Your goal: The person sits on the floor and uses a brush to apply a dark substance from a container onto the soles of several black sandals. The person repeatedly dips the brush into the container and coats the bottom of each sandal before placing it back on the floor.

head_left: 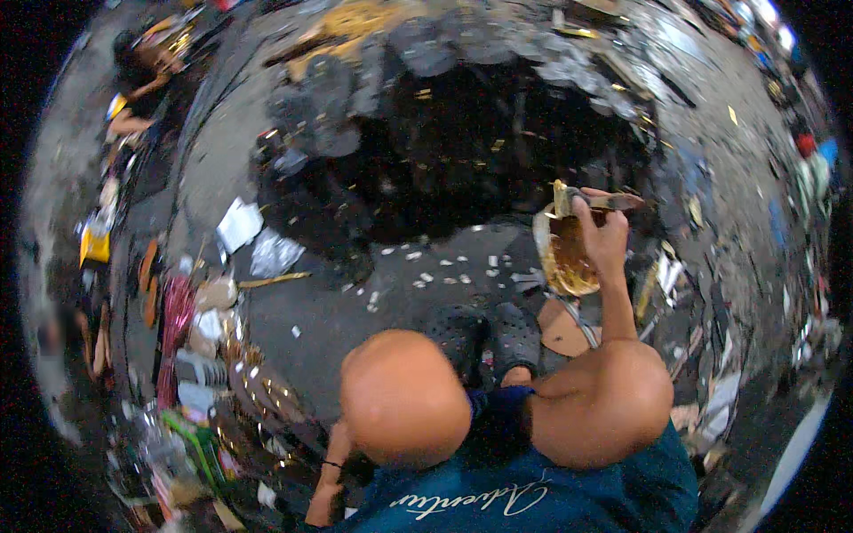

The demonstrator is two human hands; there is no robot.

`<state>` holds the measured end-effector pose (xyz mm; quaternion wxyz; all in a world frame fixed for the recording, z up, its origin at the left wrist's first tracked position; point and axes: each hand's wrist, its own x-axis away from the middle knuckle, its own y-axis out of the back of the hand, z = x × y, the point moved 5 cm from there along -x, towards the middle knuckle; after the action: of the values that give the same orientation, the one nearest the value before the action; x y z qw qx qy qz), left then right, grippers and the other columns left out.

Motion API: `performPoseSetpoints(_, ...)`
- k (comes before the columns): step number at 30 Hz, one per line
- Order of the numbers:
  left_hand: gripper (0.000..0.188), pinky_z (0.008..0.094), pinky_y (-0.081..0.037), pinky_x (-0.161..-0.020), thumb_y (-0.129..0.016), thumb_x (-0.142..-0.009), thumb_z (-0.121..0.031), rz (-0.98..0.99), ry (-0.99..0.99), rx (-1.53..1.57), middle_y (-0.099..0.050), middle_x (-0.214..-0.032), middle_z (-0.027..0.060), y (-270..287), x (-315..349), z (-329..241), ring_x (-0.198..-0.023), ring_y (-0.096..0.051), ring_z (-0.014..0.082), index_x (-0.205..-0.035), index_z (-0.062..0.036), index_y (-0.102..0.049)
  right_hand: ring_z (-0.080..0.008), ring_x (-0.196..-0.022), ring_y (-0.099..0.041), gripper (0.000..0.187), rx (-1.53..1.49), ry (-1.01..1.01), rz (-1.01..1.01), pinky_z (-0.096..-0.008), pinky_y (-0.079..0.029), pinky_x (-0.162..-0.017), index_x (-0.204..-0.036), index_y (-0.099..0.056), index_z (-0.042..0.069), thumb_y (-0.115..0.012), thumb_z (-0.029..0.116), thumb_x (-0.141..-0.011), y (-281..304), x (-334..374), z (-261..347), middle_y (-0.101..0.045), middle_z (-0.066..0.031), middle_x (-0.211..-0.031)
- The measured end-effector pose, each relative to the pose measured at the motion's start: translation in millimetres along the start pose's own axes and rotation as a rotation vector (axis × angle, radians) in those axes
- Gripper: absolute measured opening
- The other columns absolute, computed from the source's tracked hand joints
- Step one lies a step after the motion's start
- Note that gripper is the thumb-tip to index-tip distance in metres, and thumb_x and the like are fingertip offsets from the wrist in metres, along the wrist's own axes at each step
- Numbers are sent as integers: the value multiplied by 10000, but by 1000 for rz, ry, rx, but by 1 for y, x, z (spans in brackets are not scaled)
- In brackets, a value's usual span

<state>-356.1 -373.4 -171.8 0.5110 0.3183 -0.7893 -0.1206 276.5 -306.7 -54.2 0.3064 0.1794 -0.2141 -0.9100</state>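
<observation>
My right hand (606, 238) is closed around a short brush-like tool (562, 199) whose end is crusted yellowish. It is over an open tub (569, 278), coated inside with a brown and yellow sticky-looking substance. Motion blur hides the tool's exact kind. My left hand (339, 441) hangs low beside my left knee, a dark band at the wrist, and its fingers are hidden behind the knee. Past my feet lies a wide heap of shiny black pieces (444, 151), too blurred to name, with grey rounded pieces (422, 44) along its far side.
Small white scraps (426, 277) are scattered before my dark clogs (514, 333). A tan flat piece (562, 329) lies beside the right one. White paper (240, 224), a clear plastic bag (275, 255) and pink strands (178, 329) lie left. Another person (138, 89) sits far left.
</observation>
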Motion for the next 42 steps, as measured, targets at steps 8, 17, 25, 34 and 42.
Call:
performPoseSetpoints(8,665,407,-404,-1055,-679,-888,-277,67,-486,320,-507,-1399,136,55,-146,-301,-1303,-474,267,-1444,-58,-388,-398,-822,-659,377,679,7,182,-468,-521,-720,-1046,-659,50,-685,367,-844,6,29,-128,-680,-208,-886)
performPoseSetpoints(17,363,404,-472,-945,-648,-902,-253,-165,-437,-43,-613,-1193,211,1,-192,-287,-1089,-598,369,-1165,-10,-594,-394,-896,-656,434,646,-265,317,-485,-522,-798,-972,-643,-14,-673,381,-795,74,82,-68,-665,-252,-928)
performPoseSetpoints(25,580,425,-312,-1126,-497,-952,-487,-154,-1112,-583,-457,-1450,155,-40,-218,-356,-1379,-369,356,-1389,-104,-492,-230,-863,-673,274,-256,-237,415,-348,-520,-815,-1006,-671,5,-721,213,-835,31,79,-22,-696,-128,-997)
performPoseSetpoints(34,438,368,-523,-896,-380,-1030,-397,406,-443,1348,-664,-1131,77,28,-224,-432,-981,-653,214,-1227,-68,-591,-236,-888,-685,208,-128,317,148,-349,-521,-801,-1008,-670,52,-722,172,-847,-59,5,76,-702,-102,-995)
performPoseSetpoints(42,388,302,-512,-804,-447,-1022,-391,-25,-424,1175,-670,-1000,36,38,-181,-425,-886,-639,142,-1106,-54,-619,-289,-906,-668,223,-377,493,136,-387,-480,-825,-1017,-676,88,-737,86,-802,-63,15,100,-709,-91,-967)
